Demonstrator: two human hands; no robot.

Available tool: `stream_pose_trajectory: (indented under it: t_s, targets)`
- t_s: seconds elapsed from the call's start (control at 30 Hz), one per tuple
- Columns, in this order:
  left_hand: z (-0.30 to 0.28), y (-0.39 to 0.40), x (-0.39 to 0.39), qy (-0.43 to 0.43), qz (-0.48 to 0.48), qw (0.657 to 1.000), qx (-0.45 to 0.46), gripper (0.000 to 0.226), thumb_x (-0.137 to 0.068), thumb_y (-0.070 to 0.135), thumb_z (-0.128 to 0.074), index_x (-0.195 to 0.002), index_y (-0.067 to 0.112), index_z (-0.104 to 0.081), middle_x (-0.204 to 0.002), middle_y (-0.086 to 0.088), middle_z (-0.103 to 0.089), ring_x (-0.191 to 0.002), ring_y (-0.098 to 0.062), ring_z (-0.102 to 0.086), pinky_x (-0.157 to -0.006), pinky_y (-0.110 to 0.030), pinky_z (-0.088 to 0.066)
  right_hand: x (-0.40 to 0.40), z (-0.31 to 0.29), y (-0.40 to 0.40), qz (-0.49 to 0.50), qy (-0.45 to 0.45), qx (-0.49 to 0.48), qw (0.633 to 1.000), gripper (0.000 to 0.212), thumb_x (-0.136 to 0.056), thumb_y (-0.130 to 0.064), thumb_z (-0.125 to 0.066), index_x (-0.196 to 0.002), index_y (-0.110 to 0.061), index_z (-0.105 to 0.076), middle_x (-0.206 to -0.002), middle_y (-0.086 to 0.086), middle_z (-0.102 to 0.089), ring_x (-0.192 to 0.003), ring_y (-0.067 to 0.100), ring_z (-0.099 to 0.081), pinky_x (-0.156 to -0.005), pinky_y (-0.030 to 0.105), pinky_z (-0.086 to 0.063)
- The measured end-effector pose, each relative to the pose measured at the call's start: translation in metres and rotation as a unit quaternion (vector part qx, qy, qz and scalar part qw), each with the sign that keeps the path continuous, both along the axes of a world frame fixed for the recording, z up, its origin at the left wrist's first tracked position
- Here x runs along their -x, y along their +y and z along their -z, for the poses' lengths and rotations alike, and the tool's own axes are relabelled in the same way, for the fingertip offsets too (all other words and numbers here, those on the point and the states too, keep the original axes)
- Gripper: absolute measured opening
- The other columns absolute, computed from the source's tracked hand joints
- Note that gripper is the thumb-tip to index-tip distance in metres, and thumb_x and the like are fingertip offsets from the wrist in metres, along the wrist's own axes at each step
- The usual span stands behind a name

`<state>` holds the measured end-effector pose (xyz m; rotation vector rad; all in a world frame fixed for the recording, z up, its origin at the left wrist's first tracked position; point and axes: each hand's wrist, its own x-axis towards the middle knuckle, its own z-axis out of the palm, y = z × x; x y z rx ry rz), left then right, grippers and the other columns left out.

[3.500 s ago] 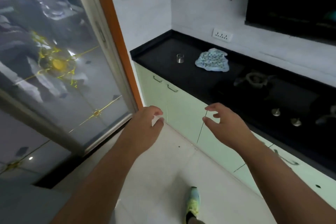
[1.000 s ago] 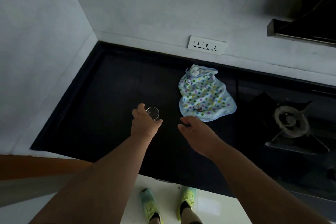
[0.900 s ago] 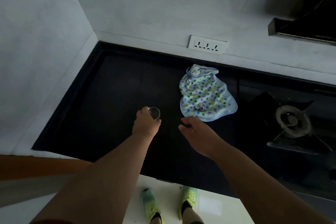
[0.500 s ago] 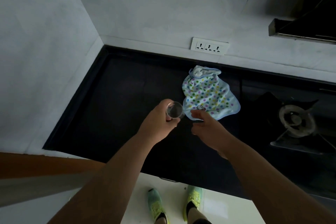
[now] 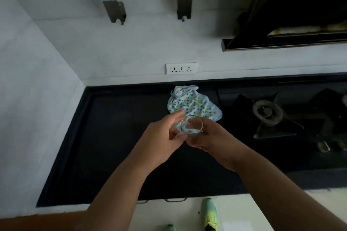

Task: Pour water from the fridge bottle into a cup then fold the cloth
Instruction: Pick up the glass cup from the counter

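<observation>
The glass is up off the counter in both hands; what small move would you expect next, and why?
Probably carrying the glass away toward the fridge. It looks empty, the left hand and right hand hold it above the counter, and no bottle is in sight. The cloth lies crumpled behind.

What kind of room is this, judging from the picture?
Most likely a home kitchen: a black countertop carries a gas burner, a dark hood hangs above it, and a socket strip sits on the wall.
</observation>
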<state>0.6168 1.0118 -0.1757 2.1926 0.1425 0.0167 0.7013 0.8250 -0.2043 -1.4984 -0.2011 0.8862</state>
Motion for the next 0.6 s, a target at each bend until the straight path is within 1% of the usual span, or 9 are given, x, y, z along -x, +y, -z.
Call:
stream_pose_trajectory:
  t_s: [0.03,0.07,0.13,0.17,0.23,0.33,0.43,0.53,0.6]
  targets:
    - [-0.001,-0.005,-0.001,-0.014,-0.005,1.000,-0.002,0.060,-0.095,0.025,-0.076,-0.149,0.037,-0.053,-0.125,0.021,-0.071,-0.101,0.004,-0.070,-0.092,-0.015,-0.055,0.005,0.000,-0.006,0.029,-0.004,-0.008,1.000,0.051,-0.084,-0.008,-0.080,-0.130,-0.016,-0.062,-0.125,0.003,-0.073,-0.121,0.024,-0.069,-0.105,0.044,-0.055]
    - [-0.002,-0.009,-0.002,-0.026,-0.007,1.000,-0.010,0.048,-0.096,0.028,-0.075,-0.141,0.034,-0.061,-0.119,0.022,-0.073,-0.103,0.009,-0.068,-0.093,-0.013,-0.055,0.012,-0.001,-0.013,0.060,-0.005,-0.015,0.998,0.055,-0.080,-0.011,-0.083,-0.130,-0.012,-0.060,-0.127,0.008,-0.072,-0.121,0.027,-0.068,-0.107,0.048,-0.053]
    - [-0.003,-0.020,-0.003,-0.040,0.012,0.999,-0.029,0.029,-0.097,0.034,-0.073,-0.125,0.029,-0.072,-0.106,0.021,-0.076,-0.100,0.011,-0.069,-0.090,-0.014,-0.056,0.025,-0.004,-0.029,0.131,-0.014,-0.021,0.991,0.058,-0.075,-0.011,-0.086,-0.126,-0.009,-0.058,-0.125,0.011,-0.072,-0.119,0.029,-0.069,-0.106,0.047,-0.055]
    - [-0.003,-0.027,-0.004,-0.044,0.034,0.998,-0.032,0.024,-0.097,0.034,-0.073,-0.120,0.027,-0.075,-0.103,0.021,-0.077,-0.097,0.011,-0.069,-0.088,-0.015,-0.057,0.033,-0.007,-0.038,0.160,-0.025,-0.017,0.987,0.057,-0.074,-0.010,-0.086,-0.124,-0.010,-0.058,-0.123,0.011,-0.073,-0.118,0.028,-0.070,-0.104,0.046,-0.056]
    - [-0.005,-0.046,-0.006,-0.048,0.082,0.995,-0.023,0.020,-0.098,0.032,-0.072,-0.116,0.025,-0.077,-0.097,0.019,-0.077,-0.093,0.011,-0.070,-0.086,-0.015,-0.057,0.050,-0.014,-0.058,0.197,-0.043,0.001,0.979,0.053,-0.078,-0.006,-0.085,-0.124,-0.013,-0.060,-0.120,0.008,-0.074,-0.115,0.026,-0.071,-0.102,0.043,-0.057]
    - [-0.011,-0.083,-0.006,-0.041,0.151,0.988,0.008,0.019,-0.100,0.030,-0.069,-0.117,0.025,-0.077,-0.092,0.018,-0.078,-0.091,0.008,-0.071,-0.086,-0.013,-0.056,0.074,-0.024,-0.098,0.244,-0.070,0.039,0.967,0.052,-0.082,-0.004,-0.082,-0.128,-0.022,-0.064,-0.118,0.003,-0.076,-0.112,0.020,-0.072,-0.101,0.042,-0.058]
    - [-0.016,-0.127,-0.006,-0.029,0.204,0.978,0.018,0.021,-0.102,0.033,-0.066,-0.119,0.028,-0.076,-0.092,0.020,-0.078,-0.094,0.008,-0.072,-0.089,-0.019,-0.058,0.096,-0.034,-0.141,0.303,-0.083,0.063,0.947,0.054,-0.077,-0.011,-0.085,-0.125,-0.027,-0.067,-0.114,-0.001,-0.077,-0.106,0.017,-0.074,-0.103,0.047,-0.057]
    - [-0.022,-0.179,-0.004,-0.016,0.244,0.969,0.032,0.019,-0.102,0.034,-0.066,-0.117,0.030,-0.076,-0.093,0.023,-0.078,-0.093,0.007,-0.072,-0.090,-0.025,-0.060,0.118,-0.041,-0.190,0.350,-0.079,0.068,0.931,0.053,-0.080,-0.007,-0.085,-0.126,-0.028,-0.067,-0.113,-0.004,-0.077,-0.103,0.014,-0.075,-0.102,0.044,-0.057]
    - [-0.026,-0.217,-0.003,-0.011,0.266,0.963,0.035,0.018,-0.102,0.034,-0.066,-0.116,0.030,-0.076,-0.094,0.022,-0.078,-0.093,0.007,-0.072,-0.090,-0.026,-0.060,0.132,-0.045,-0.224,0.378,-0.075,0.063,0.921,0.052,-0.080,-0.007,-0.085,-0.125,-0.028,-0.068,-0.114,-0.004,-0.077,-0.104,0.015,-0.075,-0.102,0.046,-0.057]
